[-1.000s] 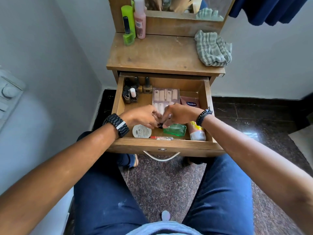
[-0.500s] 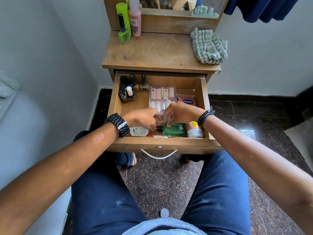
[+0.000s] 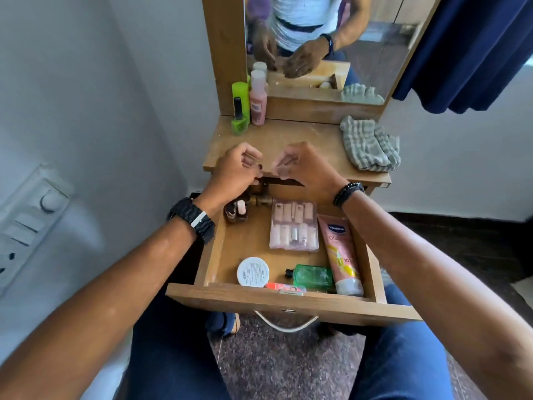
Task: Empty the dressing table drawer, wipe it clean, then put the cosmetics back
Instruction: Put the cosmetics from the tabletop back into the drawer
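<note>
The wooden drawer (image 3: 291, 306) stands pulled out over my knees. In it lie a clear box of pale pink pieces (image 3: 294, 225), a pink lotion tube (image 3: 343, 255), a green bottle (image 3: 313, 277), a white round jar (image 3: 253, 271), a small red item (image 3: 284, 287) at the front, and nail polish bottles (image 3: 239, 210) at the back left. Both hands hover above the drawer's back, at the tabletop's front edge. My left hand (image 3: 236, 168) pinches a small dark thing. My right hand (image 3: 302, 166) pinches a small pale thing. Both things are too blurred to name.
On the tabletop (image 3: 288, 137) a green bottle (image 3: 240, 108) and a pink bottle (image 3: 257, 96) stand at the back left, and a striped cloth (image 3: 369, 145) lies bunched at the right. A mirror (image 3: 317, 39) rises behind. A switch panel (image 3: 31, 215) is on the left wall, a blue curtain (image 3: 473, 47) upper right.
Both hands have lifted out of the drawer's front, from beside the green bottle, up to the tabletop edge. They were pressed together and are now slightly apart.
</note>
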### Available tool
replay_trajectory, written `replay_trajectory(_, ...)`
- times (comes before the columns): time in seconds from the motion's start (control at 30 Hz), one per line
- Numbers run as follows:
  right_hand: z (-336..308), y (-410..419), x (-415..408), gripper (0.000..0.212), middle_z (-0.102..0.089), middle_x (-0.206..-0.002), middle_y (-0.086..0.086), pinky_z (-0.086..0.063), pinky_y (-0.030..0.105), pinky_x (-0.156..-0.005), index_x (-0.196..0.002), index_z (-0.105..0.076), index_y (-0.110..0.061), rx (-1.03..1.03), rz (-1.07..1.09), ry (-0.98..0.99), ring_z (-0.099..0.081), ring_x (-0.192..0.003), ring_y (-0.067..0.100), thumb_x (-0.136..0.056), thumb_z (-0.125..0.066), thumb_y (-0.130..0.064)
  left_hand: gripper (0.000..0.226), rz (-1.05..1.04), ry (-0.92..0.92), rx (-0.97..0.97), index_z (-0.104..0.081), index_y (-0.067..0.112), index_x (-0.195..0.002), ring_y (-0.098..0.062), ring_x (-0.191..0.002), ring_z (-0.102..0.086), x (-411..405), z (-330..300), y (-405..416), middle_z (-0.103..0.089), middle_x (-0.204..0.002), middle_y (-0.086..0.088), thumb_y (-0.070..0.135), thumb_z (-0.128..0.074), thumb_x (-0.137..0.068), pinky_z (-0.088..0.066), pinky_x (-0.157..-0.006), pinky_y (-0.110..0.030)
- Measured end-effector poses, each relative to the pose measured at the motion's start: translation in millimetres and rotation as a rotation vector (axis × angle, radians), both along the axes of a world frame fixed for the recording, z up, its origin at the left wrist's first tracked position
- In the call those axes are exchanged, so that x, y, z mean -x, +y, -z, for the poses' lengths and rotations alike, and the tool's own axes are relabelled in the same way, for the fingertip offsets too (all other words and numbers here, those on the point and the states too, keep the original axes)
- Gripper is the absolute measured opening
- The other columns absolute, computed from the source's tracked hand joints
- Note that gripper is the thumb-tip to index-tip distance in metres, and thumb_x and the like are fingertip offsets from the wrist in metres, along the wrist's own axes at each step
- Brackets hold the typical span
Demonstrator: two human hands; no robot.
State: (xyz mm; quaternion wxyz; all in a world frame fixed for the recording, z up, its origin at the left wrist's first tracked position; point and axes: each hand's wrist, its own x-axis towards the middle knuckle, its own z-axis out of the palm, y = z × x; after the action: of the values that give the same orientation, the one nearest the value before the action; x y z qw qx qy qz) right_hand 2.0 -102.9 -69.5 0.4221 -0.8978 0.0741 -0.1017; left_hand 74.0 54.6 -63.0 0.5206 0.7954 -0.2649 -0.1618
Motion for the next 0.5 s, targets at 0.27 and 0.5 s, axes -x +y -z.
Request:
replay_trajectory(0.27, -1.1, -3.4, -84.8, 0.015, -0.064, -0.085, 0.002, -0.050, 0.033, -0.080, -0.089, -0.061, -0.016, -0.093, 0.361, -0.101, -0.062, -0.082, 0.017, -0.079, -0.068, -0.008, 0.028, -0.331, -0.294, -0.042, -0.052, 0.006, -0.110, -0.021, -0.099, -0.058, -68.2, 1.8, -29.3, -0.061, -0.110, -0.009, 0.012, -0.062, -0.085, -0.045, -0.077, -0.024)
replay_trajectory(0.5, -5.9, -10.9, -119.5, 0.027, -0.055, -0.098, 0.000, -0.047, 0.036, -0.087, -0.096, -0.048, -0.015, -0.077, 0.419, -0.143, -0.054, -0.092, 0.017, -0.081, -0.070, -0.015, 0.050, -0.403, -0.225, -0.018, -0.049, 0.007, -0.116, -0.018, -0.100, -0.057, -97.0, 8.7, -49.2, -0.061, -0.115, -0.009, 0.022, -0.076, -0.077, -0.038, -0.071, -0.018)
